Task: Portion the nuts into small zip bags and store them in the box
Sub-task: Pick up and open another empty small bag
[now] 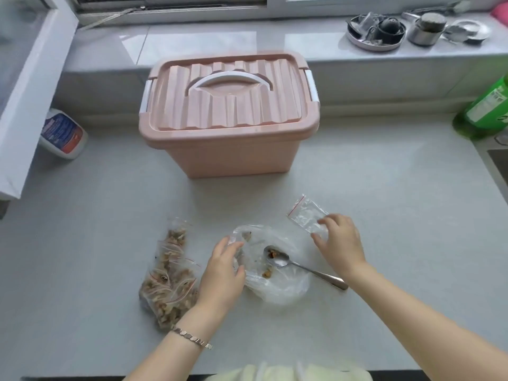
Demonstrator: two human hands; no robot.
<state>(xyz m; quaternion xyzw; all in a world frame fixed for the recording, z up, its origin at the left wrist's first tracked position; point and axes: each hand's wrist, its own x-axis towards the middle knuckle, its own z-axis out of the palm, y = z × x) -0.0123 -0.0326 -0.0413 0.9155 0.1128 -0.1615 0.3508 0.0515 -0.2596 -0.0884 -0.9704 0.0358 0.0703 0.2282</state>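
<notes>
A pink lidded box (pixel 229 111) with a white handle stands closed at the back of the counter. Several filled small zip bags of nuts (pixel 170 276) lie in a pile at the left. A large clear plastic bag (pixel 277 281) lies in the middle with a few nut pieces and a metal spoon (pixel 299 266) resting on it. My left hand (pixel 222 273) rests on the big bag's left edge, fingers curled over the plastic. An empty small zip bag (pixel 305 213) lies to the right. My right hand (pixel 339 240) touches its near corner with spread fingers.
A white bottle with a blue and red label (pixel 63 133) lies at the left. A green bottle (pixel 486 108) stands at the right edge by a sink corner. Metal dishes and cups (pixel 406 27) sit on the window ledge behind.
</notes>
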